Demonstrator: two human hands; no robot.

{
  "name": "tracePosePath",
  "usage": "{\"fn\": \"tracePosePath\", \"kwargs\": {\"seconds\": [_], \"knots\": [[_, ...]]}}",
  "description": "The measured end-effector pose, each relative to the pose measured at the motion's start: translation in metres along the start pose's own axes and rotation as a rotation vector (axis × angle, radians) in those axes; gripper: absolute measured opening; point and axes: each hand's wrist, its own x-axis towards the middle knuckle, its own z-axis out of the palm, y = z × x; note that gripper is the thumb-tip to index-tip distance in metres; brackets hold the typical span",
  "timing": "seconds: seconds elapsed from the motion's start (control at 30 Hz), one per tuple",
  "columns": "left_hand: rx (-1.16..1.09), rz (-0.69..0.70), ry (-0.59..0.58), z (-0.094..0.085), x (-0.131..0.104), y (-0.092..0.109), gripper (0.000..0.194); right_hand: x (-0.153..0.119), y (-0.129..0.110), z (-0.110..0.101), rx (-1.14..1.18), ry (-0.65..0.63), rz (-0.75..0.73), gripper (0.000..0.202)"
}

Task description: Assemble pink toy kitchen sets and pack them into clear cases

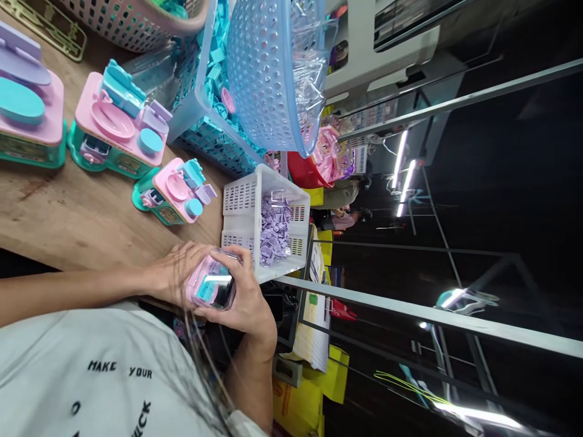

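Observation:
My left hand (170, 273) reaches in from the left of the picture and is closed round the base side of a small pink and turquoise toy (206, 286) with a clear plastic cover (225, 285). My right hand (250, 303) grips the cover from the other side, thumb and fingers curved round it. Near my hands, on the wooden table (104, 237), stands a small toy kitchen (175, 191) in pink, turquoise and lilac. Two larger, similar toys, one in the middle (121, 124) and one at the left edge (30, 109), stand beyond it.
A white crate (239, 203) holding lilac pieces (274, 230) is close to my right hand. Higher in the picture are a blue crate (186, 118) of turquoise parts, a blue perforated basket (262, 73) and a pink basket (136, 24). People (344, 218) are in the distance.

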Motion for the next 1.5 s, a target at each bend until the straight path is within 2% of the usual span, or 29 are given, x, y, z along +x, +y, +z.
{"fn": "tracePosePath", "kwargs": {"seconds": [0.07, 0.1, 0.2, 0.27, 0.33, 0.47, 0.67, 0.83, 0.97, 1.03, 1.13, 1.2, 1.3, 1.4, 1.5], "knots": [[-0.036, 0.021, -0.022, -0.002, -0.005, -0.009, 0.118, -0.011, 0.008, 0.009, 0.032, 0.072, 0.004, 0.101], [-0.062, 0.005, -0.042, -0.003, -0.007, -0.013, 0.113, -0.017, 0.013, 0.015, 0.042, 0.111, 0.007, 0.102], [-0.144, -0.133, -0.119, -0.006, -0.01, -0.019, 0.081, -0.033, 0.025, 0.031, 0.062, 0.185, 0.015, 0.096], [-0.175, -0.191, -0.101, -0.005, -0.008, -0.017, 0.066, -0.038, 0.03, 0.039, 0.084, 0.197, 0.023, 0.09], [-0.193, -0.183, -0.051, -0.002, -0.005, -0.012, 0.06, -0.039, 0.031, 0.043, 0.14, 0.229, 0.017, 0.086], [-0.225, -0.172, -0.008, 0.001, 0.0, -0.007, 0.053, -0.034, 0.023, 0.043, 0.297, 0.298, 0.03, 0.067], [-0.229, -0.146, 0.031, 0.004, 0.0, -0.017, 0.046, -0.027, 0.004, 0.031, 0.308, 0.236, 0.104, 0.06], [-0.228, -0.195, 0.043, 0.005, 0.004, -0.016, 0.048, -0.026, 0.007, 0.025, 0.237, 0.176, 0.142, 0.064], [-0.255, -0.136, -0.051, -0.011, 0.001, -0.009, 0.052, -0.032, 0.024, 0.04, 0.252, 0.214, 0.06, 0.091], [-0.233, -0.026, -0.084, -0.015, -0.003, -0.009, 0.068, -0.037, 0.032, 0.053, 0.259, 0.282, 0.015, 0.097], [-0.141, 0.174, -0.126, -0.011, -0.01, -0.016, 0.105, -0.041, 0.037, 0.07, 0.278, 0.408, -0.018, 0.089], [-0.092, 0.228, -0.131, -0.005, -0.012, -0.021, 0.115, -0.041, 0.038, 0.073, 0.282, 0.461, -0.048, 0.083], [-0.082, 0.252, -0.098, -0.001, -0.012, -0.023, 0.109, -0.036, 0.037, 0.067, 0.257, 0.456, -0.105, 0.078], [-0.088, 0.265, -0.056, -0.002, -0.011, -0.019, 0.105, -0.035, 0.031, 0.063, 0.18, 0.466, -0.146, 0.081], [-0.05, 0.217, -0.062, -0.004, -0.01, -0.013, 0.107, -0.043, 0.016, 0.066, 0.047, 0.634, -0.136, 0.077]]}}
